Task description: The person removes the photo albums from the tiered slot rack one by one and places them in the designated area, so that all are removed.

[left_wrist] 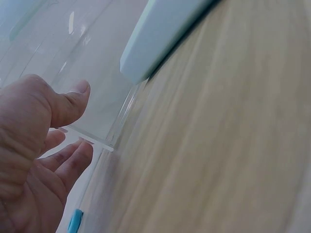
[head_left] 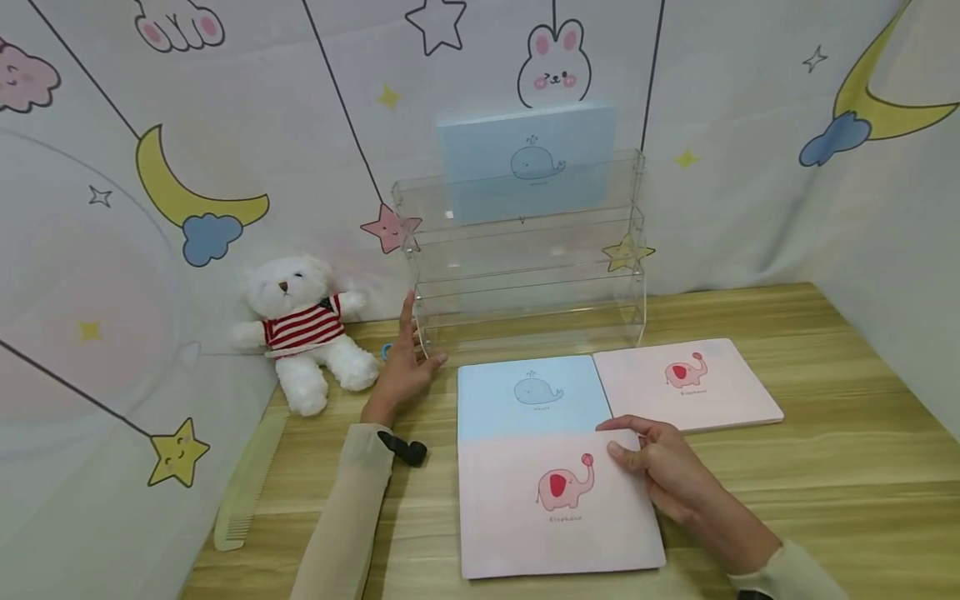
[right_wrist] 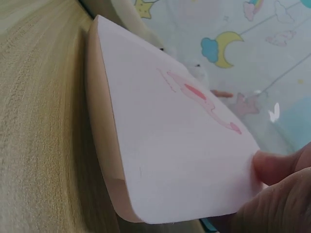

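In the head view, a light-blue hardback book with a whale on its cover point(head_left: 487, 162) stands in the top tier of a clear acrylic tiered rack point(head_left: 532, 277). Three more books are outside the rack on the wood-grain table point(head_left: 862, 500), so the work looks to be at an early stage. The right hand point(head_left: 678, 467) pinches the upper right corner of a pale-pink book with a red-eared elephant point(head_left: 558, 517). This book covers the lower part of a second light-blue whale book point(head_left: 487, 396); beside that lies another pink elephant book point(head_left: 637, 392). The blue one lies between the held book and the rack. At left, a white teddy bear in a red-striped shirt point(head_left: 303, 332) sits behind a pale-green comb point(head_left: 251, 483).

In the left wrist view, the left hand point(head_left: 403, 371) has its thumb and fingers apart, holding nothing, by the rack's side panel; whether the fingertips touch it, I cannot tell.

In the right wrist view, the thumb presses the held book's cover near a corner; the other fingers are mostly hidden.
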A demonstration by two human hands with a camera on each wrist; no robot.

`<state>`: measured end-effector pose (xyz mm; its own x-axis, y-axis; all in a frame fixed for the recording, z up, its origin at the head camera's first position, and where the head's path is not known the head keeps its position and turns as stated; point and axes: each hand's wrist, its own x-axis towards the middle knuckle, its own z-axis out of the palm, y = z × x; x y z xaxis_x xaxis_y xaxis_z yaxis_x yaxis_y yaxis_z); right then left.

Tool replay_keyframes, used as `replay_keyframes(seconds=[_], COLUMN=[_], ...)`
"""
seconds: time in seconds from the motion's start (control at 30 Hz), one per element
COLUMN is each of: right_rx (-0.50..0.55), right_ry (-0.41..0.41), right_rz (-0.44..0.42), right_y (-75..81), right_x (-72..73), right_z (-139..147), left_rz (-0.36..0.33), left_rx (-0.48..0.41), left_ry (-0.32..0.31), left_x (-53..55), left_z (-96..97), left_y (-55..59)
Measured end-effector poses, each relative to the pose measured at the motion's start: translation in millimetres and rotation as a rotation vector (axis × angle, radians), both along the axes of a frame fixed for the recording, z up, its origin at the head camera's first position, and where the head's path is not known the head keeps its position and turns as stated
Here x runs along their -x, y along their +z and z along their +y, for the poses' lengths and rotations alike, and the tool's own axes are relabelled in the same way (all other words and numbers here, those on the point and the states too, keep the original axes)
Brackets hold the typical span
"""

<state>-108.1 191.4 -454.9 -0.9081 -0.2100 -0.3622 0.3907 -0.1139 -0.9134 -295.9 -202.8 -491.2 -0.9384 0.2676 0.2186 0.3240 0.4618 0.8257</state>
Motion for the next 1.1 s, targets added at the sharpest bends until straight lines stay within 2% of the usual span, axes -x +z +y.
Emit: replay_keyframes(seconds=[0.33, 0.53, 0.93, 1.1], right_rx=[0.007, -0.013, -0.165, -0.282], right_ry=[0.059, 0.059, -0.001, -0.013], right_rz=[0.02, 0.014, 0.041, 0.085], right_y=[-8.8, -14.2, -18.9, -19.4], right_x=[1.1, 3.1, 5.9, 6.8], right_z=[1, -1, -9, -11], left_rz=[0.006, -0.003, 0.004, 0.006], left_rx=[0.008, 0.007, -0.001, -0.008], left_ry=[0.003, 0.014, 0.009, 0.01], left_x=[0.4, -0.5, -0.2, 0.0], left_z=[-0.3, 0.7, 0.7, 0.6], left_y=[0.0, 0.2, -0.3, -0.8])
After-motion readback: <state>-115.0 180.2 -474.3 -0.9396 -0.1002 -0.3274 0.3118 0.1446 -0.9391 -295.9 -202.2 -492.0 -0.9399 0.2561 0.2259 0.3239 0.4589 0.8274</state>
